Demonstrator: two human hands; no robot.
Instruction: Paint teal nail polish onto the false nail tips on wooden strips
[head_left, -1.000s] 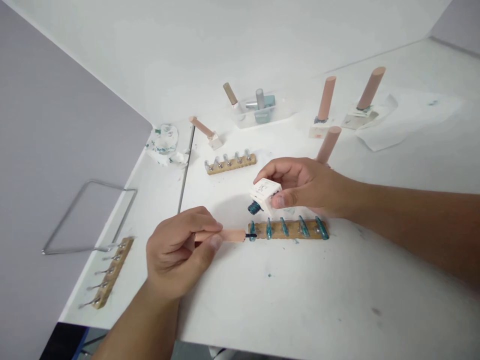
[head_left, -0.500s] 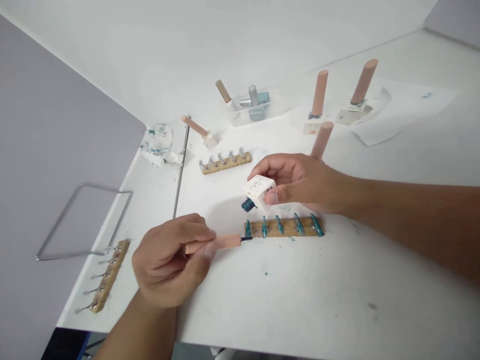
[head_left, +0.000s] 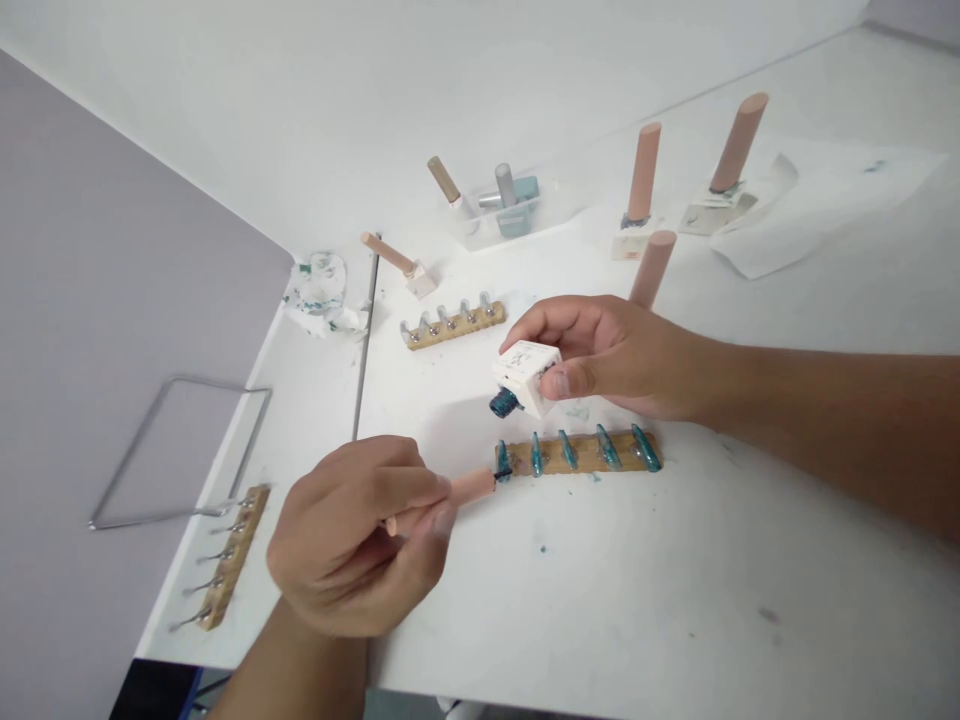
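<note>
**Left hand (head_left: 360,540) is holding a pink-handled polish brush (head_left: 474,485) at a glossy teal nail tip (head_left: 502,456)**

In the head view, the left hand is pinching the brush's smooth cylindrical handle between thumb and fingers, above the white table (head_left: 570,600). The right hand (head_left: 622,360) is gripping a white, square-sided bottle (head_left: 529,375) with a teal-smeared neck (head_left: 503,403), holding it beyond a narrow wooden strip (head_left: 589,453) that is carrying five teal tips (head_left: 568,452) in a row.

The step in hand appears to be coating the leftmost tip: the dark bristles (head_left: 503,474) are overlapping its near end, though whether they are pressing on it cannot be told. The next move seems to be calling for a light, steady wrist, without nudging the neighbouring tip.

The brush is pointing rightward, its long axis running from the palm to the strip's left end and slanting slightly away from the person. The bottle is leaning over, its uncapped neck pointing left and a little toward the person. The strip is lying left to right, its tips sitting crosswise.
</note>
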